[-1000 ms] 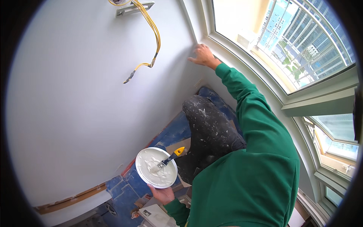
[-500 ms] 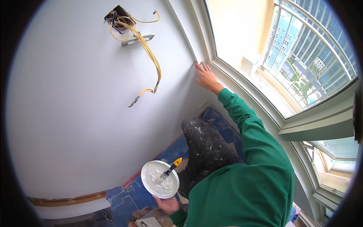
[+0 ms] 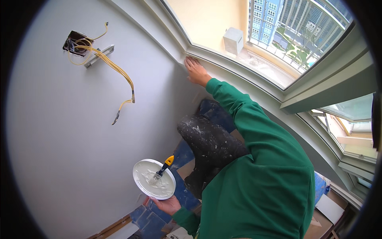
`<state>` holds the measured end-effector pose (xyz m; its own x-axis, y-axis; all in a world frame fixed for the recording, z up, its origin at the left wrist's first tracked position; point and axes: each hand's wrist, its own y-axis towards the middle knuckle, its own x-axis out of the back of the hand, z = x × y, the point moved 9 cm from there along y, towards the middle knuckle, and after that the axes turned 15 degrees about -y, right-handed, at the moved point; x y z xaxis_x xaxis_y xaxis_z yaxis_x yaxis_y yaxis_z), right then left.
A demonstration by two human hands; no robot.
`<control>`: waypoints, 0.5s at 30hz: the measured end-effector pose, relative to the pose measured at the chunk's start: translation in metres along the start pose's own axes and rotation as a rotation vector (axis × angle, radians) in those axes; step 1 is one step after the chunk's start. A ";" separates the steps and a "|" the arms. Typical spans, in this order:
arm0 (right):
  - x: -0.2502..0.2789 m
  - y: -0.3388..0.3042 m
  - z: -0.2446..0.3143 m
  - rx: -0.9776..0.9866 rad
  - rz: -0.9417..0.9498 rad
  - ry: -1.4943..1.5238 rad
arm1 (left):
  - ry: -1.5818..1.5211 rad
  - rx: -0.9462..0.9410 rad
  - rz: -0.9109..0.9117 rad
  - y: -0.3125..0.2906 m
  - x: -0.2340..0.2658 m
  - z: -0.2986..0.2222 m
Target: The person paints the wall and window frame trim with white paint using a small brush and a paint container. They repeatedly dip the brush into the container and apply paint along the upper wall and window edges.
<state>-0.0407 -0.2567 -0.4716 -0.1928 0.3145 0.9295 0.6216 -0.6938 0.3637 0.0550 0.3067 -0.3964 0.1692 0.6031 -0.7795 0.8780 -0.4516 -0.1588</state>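
White tub (image 3: 162, 197) in the left hand (image 3: 166, 204), right hand (image 3: 196, 72) up by the window frame (image 3: 238, 72)
The brush (image 3: 161, 173) leans in the paste (image 3: 145, 173) — handle up-right, nearer the left hand, which supports the tub from below (fingers partly hidden); the right's fingers lie extended together.
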 end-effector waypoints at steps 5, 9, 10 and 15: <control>0.040 -0.125 -0.030 -0.060 0.040 -0.061 | -0.022 -0.053 -0.104 0.006 0.012 0.007; 0.104 -0.266 -0.082 -0.284 0.235 -0.108 | -0.047 0.085 -0.031 0.017 -0.001 0.016; 0.116 -0.292 -0.082 -0.325 0.308 -0.132 | -0.044 0.072 -0.034 0.015 0.002 0.012; 0.170 -0.367 -0.106 -0.626 1.230 0.219 | -0.054 0.130 0.013 0.027 0.002 0.014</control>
<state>-0.3821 -0.0170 -0.4411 0.0723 -0.7662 0.6385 0.0499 -0.6366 -0.7696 0.0729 0.2863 -0.4110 0.1525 0.5622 -0.8128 0.8101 -0.5422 -0.2230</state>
